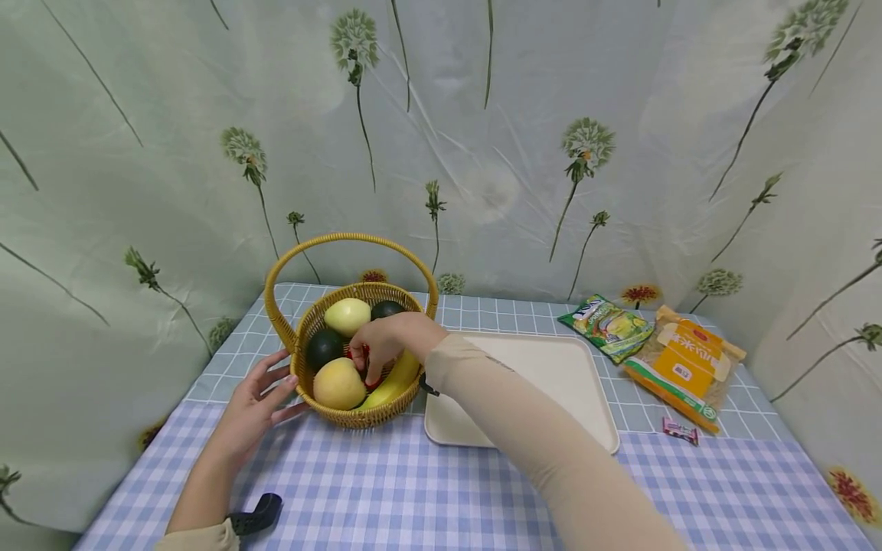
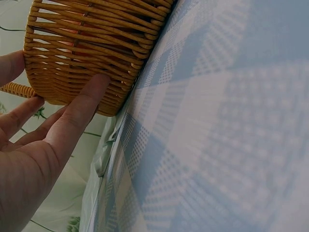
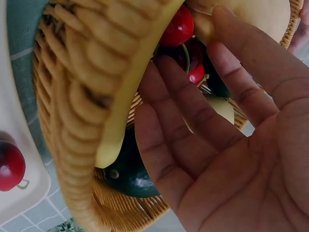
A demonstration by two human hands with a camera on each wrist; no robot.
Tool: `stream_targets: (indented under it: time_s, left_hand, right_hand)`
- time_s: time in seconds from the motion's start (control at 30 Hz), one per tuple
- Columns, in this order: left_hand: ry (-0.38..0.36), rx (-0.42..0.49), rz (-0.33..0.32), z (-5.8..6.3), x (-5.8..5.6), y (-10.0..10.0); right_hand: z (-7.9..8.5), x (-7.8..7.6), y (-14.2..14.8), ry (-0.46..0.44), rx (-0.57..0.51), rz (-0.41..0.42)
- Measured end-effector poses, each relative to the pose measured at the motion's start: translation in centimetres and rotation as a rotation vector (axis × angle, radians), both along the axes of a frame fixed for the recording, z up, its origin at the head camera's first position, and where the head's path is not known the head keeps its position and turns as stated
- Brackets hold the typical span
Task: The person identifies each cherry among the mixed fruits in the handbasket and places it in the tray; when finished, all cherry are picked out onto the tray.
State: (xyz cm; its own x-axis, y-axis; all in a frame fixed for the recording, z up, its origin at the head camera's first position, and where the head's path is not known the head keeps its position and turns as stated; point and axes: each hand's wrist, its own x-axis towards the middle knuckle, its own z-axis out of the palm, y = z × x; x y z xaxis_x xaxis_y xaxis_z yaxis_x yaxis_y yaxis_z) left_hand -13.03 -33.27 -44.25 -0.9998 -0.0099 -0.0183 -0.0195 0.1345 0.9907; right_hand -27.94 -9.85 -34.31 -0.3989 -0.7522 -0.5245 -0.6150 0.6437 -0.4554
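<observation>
A yellow wicker basket (image 1: 358,419) with a tall handle holds several fruits. My right hand (image 1: 382,342) reaches down inside it, fingers spread and slightly bent around red cherries (image 3: 177,28) with green stems. None is gripped between the fingers in the right wrist view. Around them lie a banana (image 1: 391,385), a round yellow fruit (image 1: 339,384), a pale green-yellow fruit (image 1: 347,316) and dark green fruits (image 1: 324,350). My left hand (image 1: 255,405) rests its extended fingertips against the basket's left side; the left wrist view shows a finger (image 2: 79,108) along the weave.
Right of the basket lies a cream tray (image 1: 551,360), partly under my right forearm, with a red cherry (image 3: 10,166) on it. Farther right are a green snack packet (image 1: 609,325), an orange grain bag (image 1: 689,363) and a small pink wrapped candy (image 1: 680,431).
</observation>
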Motion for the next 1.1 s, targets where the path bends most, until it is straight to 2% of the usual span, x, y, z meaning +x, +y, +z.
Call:
stream_targets:
  time_s: [0.23,0.43,0.63,0.9,1.1]
  left_hand:
    - [0.000,-0.004,0.007,0.0,0.0,0.0]
    - [0.006,-0.006,0.010,0.1,-0.1,0.0]
    - [0.008,-0.001,0.008,0.0,0.0,0.0]
    - [0.010,-0.001,0.007,-0.1,0.0,0.1]
    - [-0.006,-0.016,0.009,-0.1,0.0,0.0]
  right_hand:
    - [0.3,-0.3,-0.4,-0.125,0.054,-0.088]
    - [0.5,-0.6,-1.0,-0.157,0.138,-0.109]
    - [0.4,-0.7,-1.4,-0.200,0.162,-0.130]
    - [0.1,-0.6,-1.3,-0.216,0.167,-0.180]
    - [-0.3,-0.5,-1.2,-0.167,0.156,-0.190]
